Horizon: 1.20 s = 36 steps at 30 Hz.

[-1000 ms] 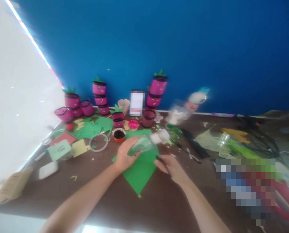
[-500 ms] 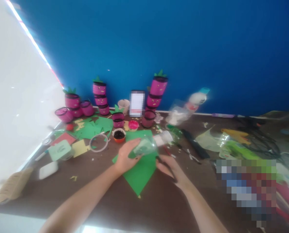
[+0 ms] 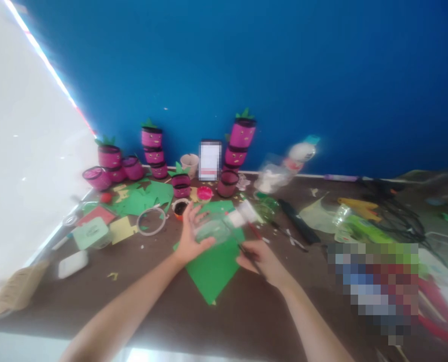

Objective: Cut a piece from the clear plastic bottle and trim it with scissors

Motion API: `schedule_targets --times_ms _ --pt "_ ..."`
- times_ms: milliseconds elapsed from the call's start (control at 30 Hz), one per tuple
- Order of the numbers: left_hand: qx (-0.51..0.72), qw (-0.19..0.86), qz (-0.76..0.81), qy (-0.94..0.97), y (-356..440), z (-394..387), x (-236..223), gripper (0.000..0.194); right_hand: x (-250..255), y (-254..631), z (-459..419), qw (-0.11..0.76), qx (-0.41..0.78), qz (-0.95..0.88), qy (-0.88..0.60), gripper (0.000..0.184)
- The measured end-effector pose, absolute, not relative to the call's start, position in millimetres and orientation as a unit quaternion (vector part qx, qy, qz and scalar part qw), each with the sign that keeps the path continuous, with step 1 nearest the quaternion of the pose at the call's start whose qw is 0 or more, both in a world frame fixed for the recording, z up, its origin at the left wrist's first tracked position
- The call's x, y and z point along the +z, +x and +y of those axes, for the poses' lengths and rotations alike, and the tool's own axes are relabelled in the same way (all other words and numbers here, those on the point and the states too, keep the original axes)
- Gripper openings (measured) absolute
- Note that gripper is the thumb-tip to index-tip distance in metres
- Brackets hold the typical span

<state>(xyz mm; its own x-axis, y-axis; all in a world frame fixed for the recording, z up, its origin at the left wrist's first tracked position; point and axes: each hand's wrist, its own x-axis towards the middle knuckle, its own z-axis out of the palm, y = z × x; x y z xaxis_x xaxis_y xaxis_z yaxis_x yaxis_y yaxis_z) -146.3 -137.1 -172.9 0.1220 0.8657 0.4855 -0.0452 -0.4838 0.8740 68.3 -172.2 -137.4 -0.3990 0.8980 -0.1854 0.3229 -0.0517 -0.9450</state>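
My left hand (image 3: 191, 236) is curled around a clear plastic bottle (image 3: 214, 230), its fingers behind and its thumb in front. The bottle lies tilted, its white cap (image 3: 242, 213) pointing up to the right. In my right hand (image 3: 263, 259) is a slim dark pen-like tool (image 3: 252, 259). Its tip is close to the bottle's lower right side; blur hides whether they touch. Beneath both hands a sheet of green paper (image 3: 211, 281) lies on the brown table, one corner toward me.
Pink pots with drawn faces (image 3: 158, 156) stand stacked along the blue wall, with another stack (image 3: 235, 151) farther right. A tape ring (image 3: 151, 221) and a green-lidded box (image 3: 91, 232) lie left. Scissors (image 3: 294, 239) and a glue bottle (image 3: 303, 152) are right.
The bottle has shifted slightly left and down in my left hand, whose fingers have spread. My right hand has turned and closed more around the dark tool.
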Motion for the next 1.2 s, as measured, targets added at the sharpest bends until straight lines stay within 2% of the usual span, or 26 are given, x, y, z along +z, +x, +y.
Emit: schedule_targets --times_ms 100,233,533,867,1200 --pt "0.567 0.480 0.328 0.583 -143.7 -137.5 -173.6 0.083 -139.0 68.8 -172.6 0.252 0.550 -0.643 -0.471 0.042" --pt "0.573 0.490 0.343 0.561 -141.0 -138.4 -173.3 0.069 -135.2 68.1 -170.8 0.250 0.535 -0.663 -0.460 0.042" --pt "0.561 0.452 0.389 0.574 -141.2 -141.0 -163.8 0.069 -136.8 67.2 -171.0 0.232 0.494 -0.675 -0.497 0.045" --pt "0.549 0.548 0.403 0.485 -141.4 -140.4 -161.4 0.058 -135.0 63.4 -172.5 0.253 0.597 -0.597 -0.473 0.038" --pt "0.553 0.565 0.403 0.460 -141.5 -139.7 -160.6 0.059 -132.2 62.0 -173.7 0.270 0.562 -0.595 -0.507 0.040"
